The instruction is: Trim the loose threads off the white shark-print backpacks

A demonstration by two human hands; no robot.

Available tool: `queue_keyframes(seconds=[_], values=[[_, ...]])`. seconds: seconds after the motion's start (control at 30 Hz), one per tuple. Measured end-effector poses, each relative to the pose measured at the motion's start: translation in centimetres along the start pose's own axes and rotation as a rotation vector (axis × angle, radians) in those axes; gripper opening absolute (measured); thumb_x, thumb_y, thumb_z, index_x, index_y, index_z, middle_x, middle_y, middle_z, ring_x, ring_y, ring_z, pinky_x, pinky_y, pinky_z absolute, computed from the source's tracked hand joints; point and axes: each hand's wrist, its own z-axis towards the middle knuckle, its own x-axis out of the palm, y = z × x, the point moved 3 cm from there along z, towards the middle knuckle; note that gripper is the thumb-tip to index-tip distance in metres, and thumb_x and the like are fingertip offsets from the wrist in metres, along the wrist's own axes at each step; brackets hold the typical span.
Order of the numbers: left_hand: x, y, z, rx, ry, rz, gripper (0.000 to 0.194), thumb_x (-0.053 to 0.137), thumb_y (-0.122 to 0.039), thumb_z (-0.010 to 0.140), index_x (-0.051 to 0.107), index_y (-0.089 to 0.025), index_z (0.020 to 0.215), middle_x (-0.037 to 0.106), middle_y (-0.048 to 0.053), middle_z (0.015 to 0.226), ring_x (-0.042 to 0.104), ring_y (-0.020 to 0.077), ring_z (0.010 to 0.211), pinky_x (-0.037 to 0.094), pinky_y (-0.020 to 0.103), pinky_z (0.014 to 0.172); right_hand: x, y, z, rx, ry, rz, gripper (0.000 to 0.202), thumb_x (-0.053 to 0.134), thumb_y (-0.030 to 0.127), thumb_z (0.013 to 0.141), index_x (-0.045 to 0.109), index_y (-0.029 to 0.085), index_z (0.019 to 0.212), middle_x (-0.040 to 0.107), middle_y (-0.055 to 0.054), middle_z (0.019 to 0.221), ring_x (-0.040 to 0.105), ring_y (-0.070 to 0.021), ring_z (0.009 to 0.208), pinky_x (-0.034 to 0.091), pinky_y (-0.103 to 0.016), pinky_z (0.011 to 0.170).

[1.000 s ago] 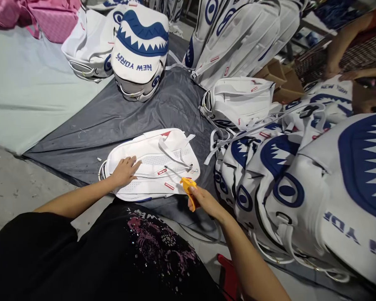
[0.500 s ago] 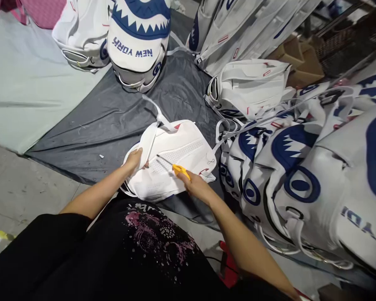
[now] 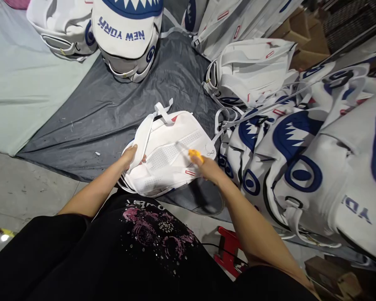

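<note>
A white backpack [image 3: 184,129] lies with its back panel up on dark grey cloth in front of me. At its left end my left hand [image 3: 130,158] is closed on a white shoulder strap [image 3: 143,131], with some fingertips tucked under it. My right hand [image 3: 210,169] grips yellow-handled scissors [image 3: 196,156] above the right part of the panel. Their thin blades point up and left and are smeared by motion. Close to this hand, a strap with a red label [image 3: 190,173] runs along the bag's near edge.
White-and-blue backpacks [image 3: 301,175] crowd the right side, and more stand at the back, one lettered NEW YORK [image 3: 125,42]. The grey cloth [image 3: 90,113] meets a pale green sheet [image 3: 25,92] on the left. A red stool [image 3: 227,251] stands below; a cardboard box [image 3: 307,37] sits behind.
My right hand has moved right and slightly up with the scissors, away from the panel's middle. The red-labelled strap now lies flat along the near edge. My left hand keeps its hold.
</note>
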Motion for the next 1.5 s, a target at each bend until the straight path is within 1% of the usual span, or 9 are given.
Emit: queue_keyframes(seconds=[0.1,0.53,0.67,0.87,1.03,1.13,1.3,1.4,1.5], values=[[0.0,0.3,0.9,-0.066,-0.016,0.064,0.044,0.025,-0.041,0.103,0.044,-0.015,0.132,0.070,0.008,0.070,0.067,0.0181,0.053,0.053,0.027,0.052,1.3,2.1,-0.9,-0.125,0.262,0.147,0.053,0.041,0.064,0.094,0.063,0.016,0.100,0.064,-0.007,0.068,0.053,-0.0160,0.050,0.042,-0.028,0.053],[0.2,0.9,1.2,-0.019,-0.116,0.251,0.046,0.024,-0.041,0.102,0.041,-0.017,0.137,0.069,0.010,0.079,0.067,0.0204,0.058,0.052,0.031,0.055,-1.2,8.8,-1.7,-0.251,0.285,0.044,0.042,0.047,0.056,0.096,0.060,0.016,0.093,0.054,-0.002,0.059,0.045,-0.0106,0.045,0.035,-0.022,0.045],[1.6,1.3,-0.5,0.204,-0.173,0.537,0.051,0.036,-0.046,0.099,0.044,-0.022,0.143,0.067,0.014,0.105,0.068,0.0253,0.084,0.053,0.037,0.074,-2.5,6.5,-2.7,-0.240,0.373,0.001,0.045,0.047,0.057,0.095,0.062,0.015,0.095,0.056,-0.002,0.060,0.047,-0.0110,0.045,0.035,-0.022,0.045],[5.6,3.6,-4.3,0.692,-0.279,1.429,0.068,0.049,-0.054,0.093,0.034,-0.027,0.154,0.023,0.021,0.159,0.033,0.0467,0.137,0.033,0.060,0.104,-8.5,-1.6,-2.4,0.051,-0.075,-0.162,0.053,0.039,0.060,0.097,0.064,0.014,0.104,0.060,-0.006,0.064,0.054,-0.0163,0.050,0.040,-0.027,0.052],[8.1,6.6,-6.9,0.905,-0.028,1.557,0.076,0.050,-0.059,0.091,0.032,-0.020,0.153,0.020,0.021,0.161,0.025,0.0405,0.143,0.030,0.053,0.109,-7.0,-5.2,-4.6,0.055,0.127,-0.118,0.059,0.040,0.069,0.093,0.066,0.016,0.098,0.061,-0.007,0.063,0.056,-0.0177,0.050,0.041,-0.028,0.052],[9.3,8.6,-7.5,0.869,0.130,1.690,0.075,0.058,-0.048,0.090,0.032,-0.017,0.153,0.040,0.021,0.150,0.043,0.0359,0.128,0.040,0.046,0.100,-7.1,-6.6,-5.8,0.118,0.028,-0.148,0.058,0.037,0.066,0.095,0.065,0.015,0.101,0.060,-0.007,0.060,0.056,-0.0185,0.049,0.041,-0.029,0.052],[10.1,9.7,-7.9,0.880,0.069,1.781,0.068,0.055,-0.034,0.091,0.035,-0.009,0.152,0.050,0.023,0.138,0.049,0.0366,0.115,0.044,0.047,0.090,-7.5,-8.7,-5.7,0.112,-0.042,-0.244,0.063,0.029,0.066,0.097,0.065,0.014,0.103,0.068,-0.015,0.080,0.066,-0.0261,0.072,0.046,-0.033,0.064],[9.7,9.6,-8.3,0.889,0.098,1.624,0.054,0.044,-0.033,0.096,0.044,-0.011,0.146,0.051,0.021,0.140,0.050,0.0351,0.119,0.044,0.048,0.097,-7.7,-9.9,-5.4,0.128,-0.176,-0.318,0.064,0.029,0.066,0.096,0.065,0.013,0.102,0.068,-0.021,0.098,0.065,-0.0318,0.094,0.047,-0.037,0.073],[8.8,8.7,-7.2,0.676,0.095,1.224,0.043,0.039,-0.040,0.098,0.060,-0.017,0.128,0.065,0.016,0.124,0.059,0.0307,0.112,0.048,0.043,0.094,-7.1,-10.5,-6.3,0.130,-0.110,-0.128,0.056,0.032,0.061,0.097,0.062,0.014,0.102,0.066,-0.015,0.081,0.064,-0.0244,0.069,0.046,-0.034,0.063]])
